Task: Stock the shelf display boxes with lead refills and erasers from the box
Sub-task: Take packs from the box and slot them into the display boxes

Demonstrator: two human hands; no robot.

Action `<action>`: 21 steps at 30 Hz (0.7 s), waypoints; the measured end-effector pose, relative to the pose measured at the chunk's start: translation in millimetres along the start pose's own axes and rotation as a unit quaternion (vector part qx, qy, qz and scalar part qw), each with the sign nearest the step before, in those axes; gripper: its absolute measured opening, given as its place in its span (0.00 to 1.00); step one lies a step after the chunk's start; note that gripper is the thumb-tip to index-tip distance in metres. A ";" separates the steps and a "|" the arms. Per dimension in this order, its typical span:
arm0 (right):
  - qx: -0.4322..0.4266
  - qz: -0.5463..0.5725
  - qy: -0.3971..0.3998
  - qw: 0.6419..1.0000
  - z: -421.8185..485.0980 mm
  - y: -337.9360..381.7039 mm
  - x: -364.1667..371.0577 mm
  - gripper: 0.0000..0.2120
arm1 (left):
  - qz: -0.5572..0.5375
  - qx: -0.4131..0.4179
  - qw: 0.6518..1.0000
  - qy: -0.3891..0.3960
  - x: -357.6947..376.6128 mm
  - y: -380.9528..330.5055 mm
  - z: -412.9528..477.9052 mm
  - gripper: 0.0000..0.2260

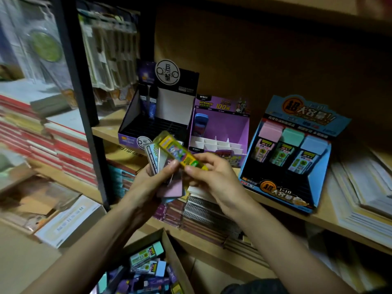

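Observation:
My left hand (pixel 148 177) grips a fanned bunch of refill packs (pixel 156 160) and a pink-capped one (pixel 171 190). My right hand (pixel 210 177) pinches a yellow lead refill case (pixel 180 152) at its lower end, above that bunch. On the shelf stand three display boxes: a black one (pixel 161 115) with two refill tubes, a purple one (pixel 220 132) with white dividers and one blue item, and a blue one (pixel 290 153) holding pink, green and blue capped packs. The cardboard stock box (pixel 169 251) below is full of mixed packs.
Stacked notebooks (pixel 53 141) lie left of a black shelf post (pixel 84 98). Paper stacks (pixel 364 192) sit right of the blue display. Spiral notebooks (pixel 207 211) fill the shelf below. Hanging packets (pixel 108 56) are at upper left.

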State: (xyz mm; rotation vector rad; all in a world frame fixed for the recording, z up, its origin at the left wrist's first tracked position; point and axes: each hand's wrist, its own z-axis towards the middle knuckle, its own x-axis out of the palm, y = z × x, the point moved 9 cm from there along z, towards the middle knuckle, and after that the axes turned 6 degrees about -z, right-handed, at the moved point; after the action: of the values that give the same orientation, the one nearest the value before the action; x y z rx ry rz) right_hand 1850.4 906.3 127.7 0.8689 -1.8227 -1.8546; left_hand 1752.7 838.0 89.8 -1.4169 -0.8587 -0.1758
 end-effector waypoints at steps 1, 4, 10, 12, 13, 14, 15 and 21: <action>0.003 0.037 -0.008 0.999 1.0 3.4 -5.3 0.11 | 0.006 0.003 1.000 0.004 -0.6 -3.4 0.1 0.15; -0.031 0.058 -0.086 0.994 4.7 25.2 -45.3 0.14 | 0.035 0.017 0.999 -0.011 -7.9 -15.6 1.8 0.14; -0.087 -0.303 -0.172 0.933 25.4 78.6 -113.2 0.12 | 0.058 0.025 0.997 -0.049 -24.5 -25.5 5.1 0.18; -0.103 -0.399 -0.181 0.893 38.3 91.0 -119.4 0.11 | 0.060 0.032 0.996 -0.057 -27.9 -27.7 5.2 0.22; -0.112 -0.424 -0.185 0.879 44.9 95.6 -120.3 0.10 | 0.058 0.036 0.996 -0.058 -28.7 -28.7 5.3 0.24; -0.120 -0.441 -0.187 0.869 51.6 99.2 -120.2 0.10 | 0.056 0.037 0.996 -0.059 -29.1 -29.5 5.6 0.25; -0.126 -0.459 -0.188 0.859 58.5 101.3 -119.2 0.08 | 0.055 0.038 0.996 -0.059 -28.6 -30.3 5.4 0.26; -0.129 -0.537 -0.150 0.820 95.2 90.0 -97.0 0.09 | 0.060 0.041 0.996 -0.050 -25.4 -32.0 3.7 0.21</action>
State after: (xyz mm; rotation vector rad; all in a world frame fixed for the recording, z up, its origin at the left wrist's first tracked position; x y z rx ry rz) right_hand 1844.5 1035.2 227.3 1.8077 -1.1737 -2.9450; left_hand 1714.8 825.5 99.2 -1.4052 -0.8496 0.0208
